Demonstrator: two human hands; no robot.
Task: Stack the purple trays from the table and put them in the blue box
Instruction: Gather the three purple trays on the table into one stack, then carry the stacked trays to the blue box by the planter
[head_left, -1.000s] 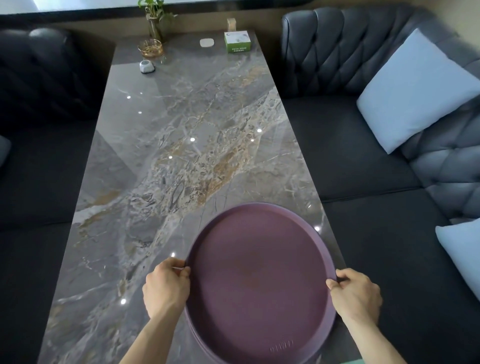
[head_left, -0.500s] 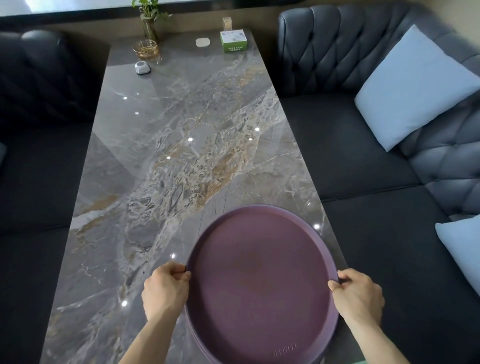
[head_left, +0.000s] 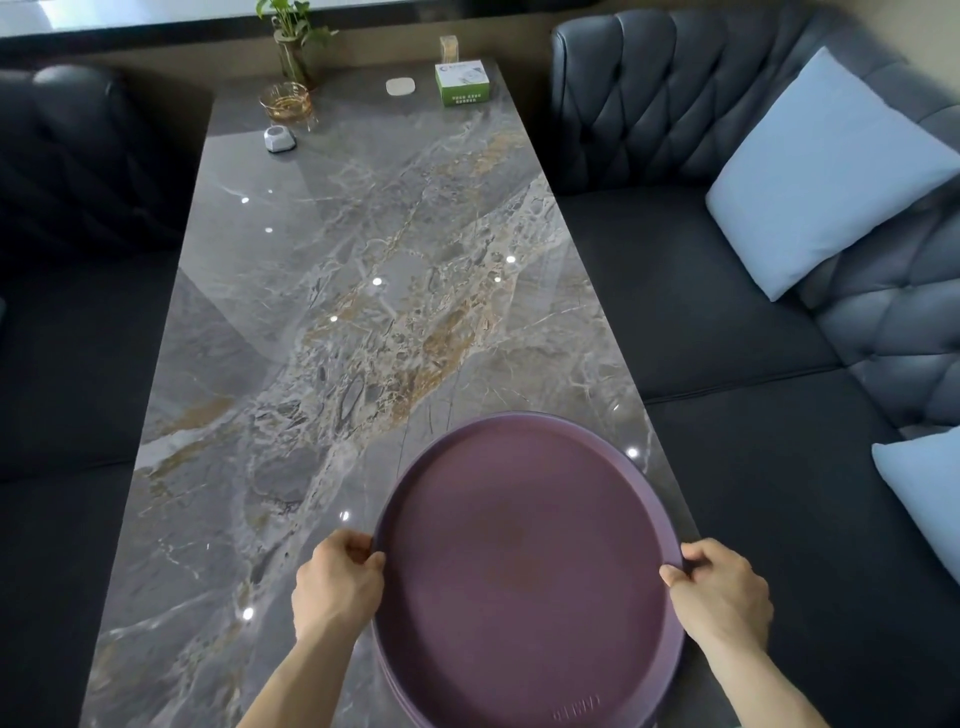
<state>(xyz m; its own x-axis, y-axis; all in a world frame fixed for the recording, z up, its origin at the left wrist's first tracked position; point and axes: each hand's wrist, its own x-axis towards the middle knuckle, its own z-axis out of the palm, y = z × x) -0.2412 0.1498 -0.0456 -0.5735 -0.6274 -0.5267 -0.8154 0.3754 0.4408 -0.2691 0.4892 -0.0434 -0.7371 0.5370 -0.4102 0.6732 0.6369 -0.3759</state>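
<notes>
A stack of round purple trays is at the near right end of the grey marble table; lower rims show under the top tray at its near left edge. My left hand grips the stack's left rim, thumb over the edge. My right hand grips the right rim the same way. The stack's right side reaches past the table's right edge. Whether the stack rests on the table or is lifted, I cannot tell. No blue box is in view.
At the table's far end stand a plant in a glass vase, a glass ashtray, a small white device, a white pad and a green-and-white box. Dark sofas flank the table; pale blue cushions lie on the right one.
The view has tilted slightly, so the table's far end sits a little lower in frame. Both hands keep the same grip on the tray stack, which has barely moved.
</notes>
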